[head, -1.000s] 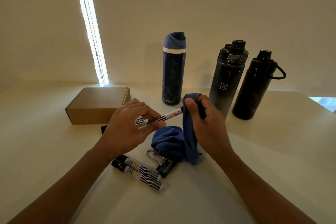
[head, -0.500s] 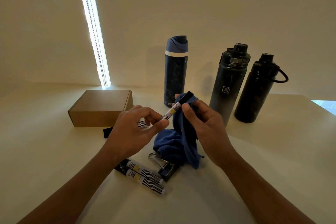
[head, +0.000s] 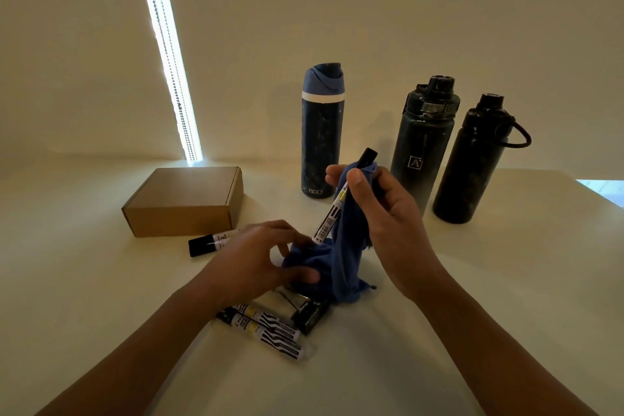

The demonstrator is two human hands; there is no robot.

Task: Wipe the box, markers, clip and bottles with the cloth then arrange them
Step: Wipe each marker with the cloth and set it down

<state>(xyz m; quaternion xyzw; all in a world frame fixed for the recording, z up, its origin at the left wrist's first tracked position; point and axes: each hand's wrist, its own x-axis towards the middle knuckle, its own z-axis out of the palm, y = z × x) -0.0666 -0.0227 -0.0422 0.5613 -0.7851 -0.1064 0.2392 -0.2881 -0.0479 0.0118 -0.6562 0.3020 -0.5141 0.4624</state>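
Three bottles upright at counter rear; box left. Right hand pinching cloth around tilted marker. Left hand, fingers spread loose, on cloth's lower bunch. Clip beside two markers.

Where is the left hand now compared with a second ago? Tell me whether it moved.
Yes. The left hand let go of the marker and dropped toward the table, onto the cloth, below the cardboard box. The right hand grips the marker.
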